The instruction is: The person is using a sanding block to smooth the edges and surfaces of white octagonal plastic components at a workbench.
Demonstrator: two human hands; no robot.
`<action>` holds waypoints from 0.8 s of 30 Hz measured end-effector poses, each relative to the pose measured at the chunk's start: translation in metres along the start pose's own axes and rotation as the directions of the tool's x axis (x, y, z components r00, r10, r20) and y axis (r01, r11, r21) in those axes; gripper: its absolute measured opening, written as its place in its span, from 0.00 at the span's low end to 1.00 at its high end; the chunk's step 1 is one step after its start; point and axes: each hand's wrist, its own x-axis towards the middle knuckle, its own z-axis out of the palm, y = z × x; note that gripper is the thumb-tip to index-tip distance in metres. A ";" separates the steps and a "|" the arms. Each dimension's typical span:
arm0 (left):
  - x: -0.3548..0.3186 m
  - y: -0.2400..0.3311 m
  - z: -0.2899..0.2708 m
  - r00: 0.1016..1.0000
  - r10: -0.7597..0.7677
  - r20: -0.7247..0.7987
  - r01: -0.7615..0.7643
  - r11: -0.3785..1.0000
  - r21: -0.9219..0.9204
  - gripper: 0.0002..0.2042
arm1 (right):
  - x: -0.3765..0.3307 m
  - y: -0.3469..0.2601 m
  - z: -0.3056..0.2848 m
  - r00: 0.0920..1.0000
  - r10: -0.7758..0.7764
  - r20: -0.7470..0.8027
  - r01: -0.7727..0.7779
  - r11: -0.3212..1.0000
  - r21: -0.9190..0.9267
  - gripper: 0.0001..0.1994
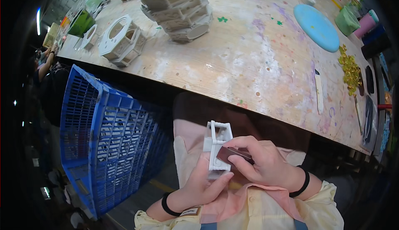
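My left hand (203, 184) holds a small white moulded frame piece (217, 145) from below, over my lap. My right hand (262, 159) comes in from the right and presses a dark flat tool (233, 153) against the piece's right side. Both wrists carry black bands. The white piece stands roughly upright with an open square at its top. Part of the tool is hidden under my right fingers.
A paint-stained wooden table (249, 59) lies ahead with stacks of white moulded pieces (178, 10), a blue round disc (316, 26), yellow bits (350, 70) and a white strip (318, 91). A blue plastic crate (108, 138) stands at my left. Another person sits far left.
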 end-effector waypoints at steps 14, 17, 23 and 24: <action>-0.010 -0.008 -0.003 0.991 -0.041 -0.128 0.024 0.991 -0.130 0.15 | 0.005 0.004 -0.015 0.984 0.170 0.045 -0.173 0.981 0.088 0.05; -0.005 -0.009 -0.004 0.995 0.078 -0.059 -0.078 0.997 0.004 0.15 | 0.003 0.005 -0.013 0.968 0.212 0.133 -0.241 0.935 0.260 0.10; 0.003 -0.009 -0.006 0.974 0.226 -0.015 -0.224 0.970 0.096 0.14 | 0.009 -0.004 -0.015 0.942 0.241 0.233 -0.298 0.920 0.255 0.12; 0.003 -0.010 -0.006 0.973 0.229 -0.014 -0.226 0.969 0.097 0.14 | 0.009 -0.007 -0.017 0.943 0.227 0.245 -0.284 0.930 0.233 0.12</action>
